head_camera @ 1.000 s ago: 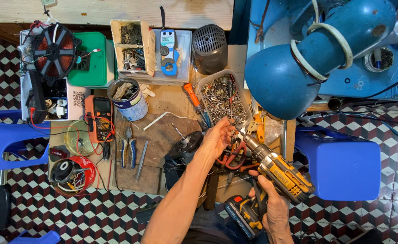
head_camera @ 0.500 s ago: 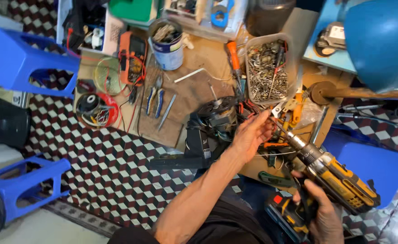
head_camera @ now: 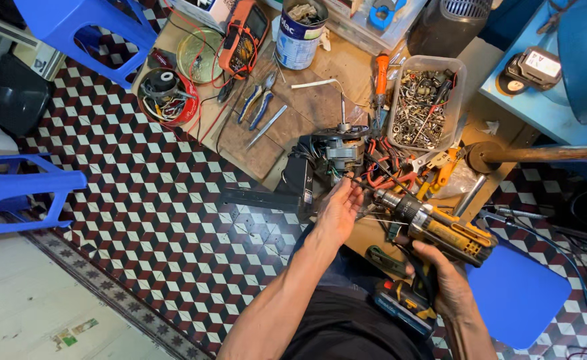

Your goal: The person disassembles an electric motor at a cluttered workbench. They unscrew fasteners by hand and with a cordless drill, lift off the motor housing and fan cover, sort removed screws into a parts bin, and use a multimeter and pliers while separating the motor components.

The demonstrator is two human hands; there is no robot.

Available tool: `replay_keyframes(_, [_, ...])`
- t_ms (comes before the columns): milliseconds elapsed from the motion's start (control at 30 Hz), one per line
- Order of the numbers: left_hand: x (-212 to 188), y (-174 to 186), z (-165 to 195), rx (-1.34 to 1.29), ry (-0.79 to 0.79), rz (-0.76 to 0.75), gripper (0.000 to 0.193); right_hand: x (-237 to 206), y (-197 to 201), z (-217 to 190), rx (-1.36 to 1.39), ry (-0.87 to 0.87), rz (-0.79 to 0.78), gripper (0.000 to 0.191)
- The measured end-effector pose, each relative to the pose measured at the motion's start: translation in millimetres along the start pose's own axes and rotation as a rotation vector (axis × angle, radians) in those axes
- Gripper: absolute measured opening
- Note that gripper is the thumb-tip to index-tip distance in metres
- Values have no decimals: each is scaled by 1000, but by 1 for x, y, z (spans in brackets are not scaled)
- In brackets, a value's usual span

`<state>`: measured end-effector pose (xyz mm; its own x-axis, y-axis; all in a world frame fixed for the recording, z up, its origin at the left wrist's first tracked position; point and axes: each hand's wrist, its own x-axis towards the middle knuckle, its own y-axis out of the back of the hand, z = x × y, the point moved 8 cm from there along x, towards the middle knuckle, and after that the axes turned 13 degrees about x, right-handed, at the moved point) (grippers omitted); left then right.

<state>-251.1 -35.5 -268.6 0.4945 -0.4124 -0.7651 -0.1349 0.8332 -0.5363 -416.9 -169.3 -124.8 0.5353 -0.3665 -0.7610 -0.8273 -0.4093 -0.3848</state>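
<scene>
Camera has swung down and left since a second ago: more checkered floor (head_camera: 160,200) in view now, bench (head_camera: 320,100) pushed to the upper right. Right hand (head_camera: 440,280) has its fingers wrapped fully round the grip of the yellow drill (head_camera: 440,230), battery end low by the lap; the drill has stayed level, chuck pointing left at the motor (head_camera: 337,150). Left hand (head_camera: 339,212) has come down from the raised position it had before and now sits at the tip of the long bit (head_camera: 363,185), fingers loosely curled and pinching or steadying it; can't tell if they fully close on it. Bit tip is touching or just beside the motor's lower edge, hidden partly by the fingers. Motor sits upright on the bench edge, shaft up, red and black wires trailing off to its right. Just beyond it: a clear tub of screws (head_camera: 427,100), an orange screwdriver (head_camera: 381,70), pliers (head_camera: 257,100), a multimeter (head_camera: 243,30), a can (head_camera: 300,30). Judging by this, the bit is being lined up on a motor fastener, drive not yet visibly engaged.
</scene>
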Motion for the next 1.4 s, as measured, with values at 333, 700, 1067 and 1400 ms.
replay_keyframes(333, [-9, -4, -42, -87, 11, 57, 50, 19, 21, -35, -220, -97, -75, 33])
replay_keyframes(700, [-37, -23, -16, 38, -59, -8, 59, 14, 17, -12, -70, -173, -135, 37])
replay_keyframes(1067, [-39, 0, -42, 100, -8, 6, 71, 21, 46, -2, -119, -213, -101, 36])
replay_keyframes(1400, [-41, 15, -29, 118, -76, 26, 70, 28, 34, 2, -132, -233, -125, 35])
